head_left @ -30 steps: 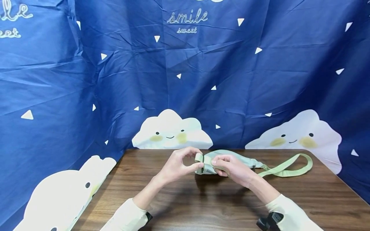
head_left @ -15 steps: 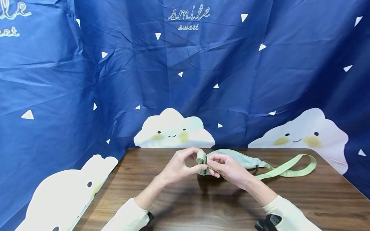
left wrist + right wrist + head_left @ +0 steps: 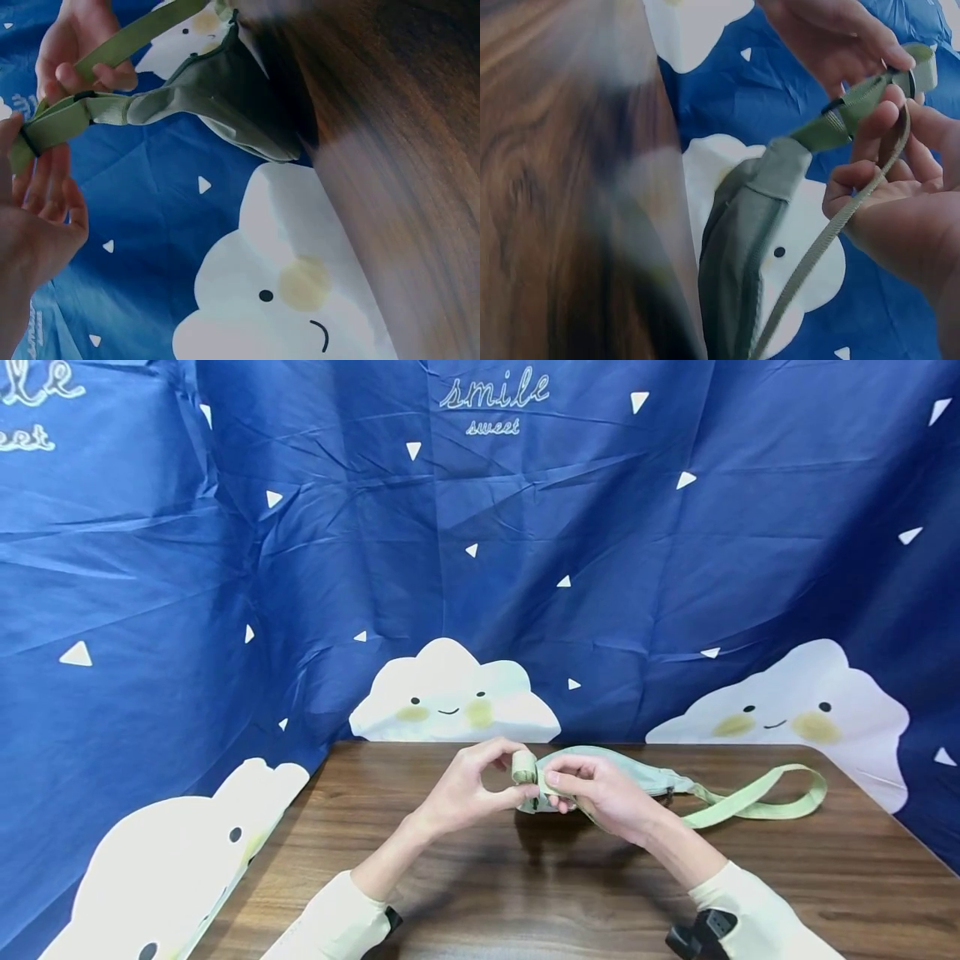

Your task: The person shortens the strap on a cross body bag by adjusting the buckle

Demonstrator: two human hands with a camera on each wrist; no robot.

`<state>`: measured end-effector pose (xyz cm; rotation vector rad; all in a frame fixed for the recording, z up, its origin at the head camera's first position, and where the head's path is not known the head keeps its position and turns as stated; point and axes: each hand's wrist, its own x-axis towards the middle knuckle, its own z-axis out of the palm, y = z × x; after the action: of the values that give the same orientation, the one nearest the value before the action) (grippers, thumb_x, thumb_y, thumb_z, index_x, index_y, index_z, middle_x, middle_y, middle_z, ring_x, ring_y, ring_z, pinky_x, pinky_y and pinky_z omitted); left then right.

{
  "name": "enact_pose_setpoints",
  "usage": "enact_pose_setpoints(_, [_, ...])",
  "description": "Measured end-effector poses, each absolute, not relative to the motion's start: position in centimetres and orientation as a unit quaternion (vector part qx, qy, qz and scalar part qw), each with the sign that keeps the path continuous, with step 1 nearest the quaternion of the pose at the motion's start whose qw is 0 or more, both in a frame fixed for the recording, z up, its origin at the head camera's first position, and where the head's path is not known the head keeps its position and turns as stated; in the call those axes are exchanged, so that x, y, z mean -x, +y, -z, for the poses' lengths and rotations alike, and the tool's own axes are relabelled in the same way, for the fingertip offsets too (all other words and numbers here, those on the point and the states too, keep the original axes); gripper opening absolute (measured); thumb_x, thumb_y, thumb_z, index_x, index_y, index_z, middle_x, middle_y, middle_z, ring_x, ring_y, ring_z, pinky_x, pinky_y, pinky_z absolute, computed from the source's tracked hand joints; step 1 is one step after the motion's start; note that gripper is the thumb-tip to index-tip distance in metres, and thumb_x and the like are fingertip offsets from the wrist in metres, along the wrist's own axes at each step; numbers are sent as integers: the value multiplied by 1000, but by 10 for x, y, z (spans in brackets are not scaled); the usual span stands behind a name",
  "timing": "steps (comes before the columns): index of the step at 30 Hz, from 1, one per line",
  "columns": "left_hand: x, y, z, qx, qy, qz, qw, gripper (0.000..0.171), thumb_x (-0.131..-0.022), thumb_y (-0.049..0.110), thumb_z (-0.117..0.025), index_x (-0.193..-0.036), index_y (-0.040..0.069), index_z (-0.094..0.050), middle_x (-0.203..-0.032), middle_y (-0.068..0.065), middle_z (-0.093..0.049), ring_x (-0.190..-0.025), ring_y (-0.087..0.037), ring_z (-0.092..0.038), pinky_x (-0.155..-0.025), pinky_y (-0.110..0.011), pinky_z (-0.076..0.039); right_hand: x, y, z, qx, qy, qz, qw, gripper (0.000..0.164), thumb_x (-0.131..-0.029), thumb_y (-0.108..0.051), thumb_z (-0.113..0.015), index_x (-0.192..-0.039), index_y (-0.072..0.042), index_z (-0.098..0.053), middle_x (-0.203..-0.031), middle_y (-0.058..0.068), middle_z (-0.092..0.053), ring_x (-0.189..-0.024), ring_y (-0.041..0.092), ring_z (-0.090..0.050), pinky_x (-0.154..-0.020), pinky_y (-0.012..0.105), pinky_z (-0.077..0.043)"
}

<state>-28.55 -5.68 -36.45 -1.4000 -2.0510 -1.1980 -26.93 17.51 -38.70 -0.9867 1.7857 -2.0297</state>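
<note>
A pale green waist bag hangs from its webbing strap, which both hands hold up over the far part of the table. My left hand pinches the strap beside a black slider buckle, thumb below and forefinger above. A small strap loop bulges out on the left side of that buckle. Just right of it, my right hand pinches the strap between thumb and fingers. From there the strap's long run trails down past the bag in the right wrist view.
A brown wood-grain table spreads beneath the hands. The rest of the strap makes a loose loop at the table's right. Behind hangs a blue cloth printed with white clouds and triangles.
The strap loop by the buckle has turned rounder and stands out further left. My right hand came in to the buckle, then drew slightly right. The head view has shifted a little.
</note>
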Motion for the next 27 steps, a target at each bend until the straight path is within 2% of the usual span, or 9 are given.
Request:
enact_pose_setpoints(7, [286,-56,365,498,-715,456,182,32,-78,31,-75,-106,26,-59,-92,13,-58,-83,-8,-55,-72,-32,-48,267,170,390,326,599,722,123,18,-97,-6,-46,-104,8,-54,-76,13,-55,-67,20,-50,-65,28,-42])
enact_pose_setpoints(12, [287,-54,368,503,-712,456,178,27,-79,29,-75,-101,25,-61,-90,13,-58,-84,-8,-55,-74,-31,-47,266,164,391,311,574,743,144,15,-97,-7,-46,-98,5,-56,-75,10,-56,-64,18,-50,-63,25,-40])
enact_pose_setpoints(21, [284,-54,365,519,-711,426,210,25,-79,27,-75,-100,20,-64,-93,13,-60,-85,-6,-54,-75,-25,-45,260,167,381,295,612,712,177,32,-99,-23,-43,-99,6,-58,-74,11,-58,-63,20,-50,-65,28,-40])
enact_pose_setpoints(25, [276,-52,359,530,-708,410,222,26,-76,20,-78,-96,16,-63,-90,9,-59,-84,-6,-54,-75,-23,-45,256,166,378,283,611,717,180,20,-95,-16,-51,-95,2,-59,-78,10,-58,-66,19,-49,-64,26,-40])
enact_pose_setpoints(27, [270,-51,354,534,-704,413,222,29,-73,14,-79,-97,11,-63,-88,4,-60,-81,-11,-57,-76,-28,-47,255,165,378,276,603,728,176,14,-94,-13,-53,-91,0,-58,-76,10,-58,-65,18,-49,-63,26,-40])
